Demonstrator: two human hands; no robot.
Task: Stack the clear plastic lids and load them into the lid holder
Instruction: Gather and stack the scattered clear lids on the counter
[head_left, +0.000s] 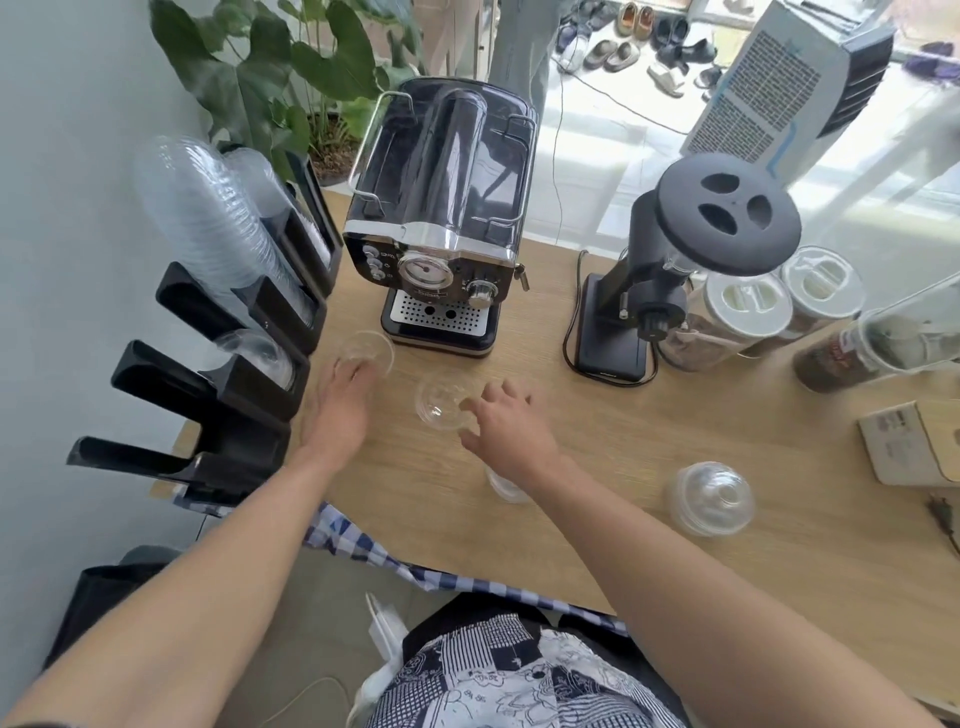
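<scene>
Just below the espresso machine (439, 208), we are reaching for two clear lids lying apart on the wooden table (675, 467): our left hand (340, 410) is spreading open with its fingertips touching the far lid (365, 352), and our right hand (506, 423) is hovering open-fingered against the middle lid (439, 402). Another domed lid (710, 499) is sitting alone at lower right, one more is peeking out under our right wrist, and the black lid holder (234, 332) is standing along the left edge, its upper slots already carrying stacked lids.

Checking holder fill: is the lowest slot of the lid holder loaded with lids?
No. The lowest slot of the black lid holder shows no lids, while the slots above it hold clear lid stacks.
</scene>
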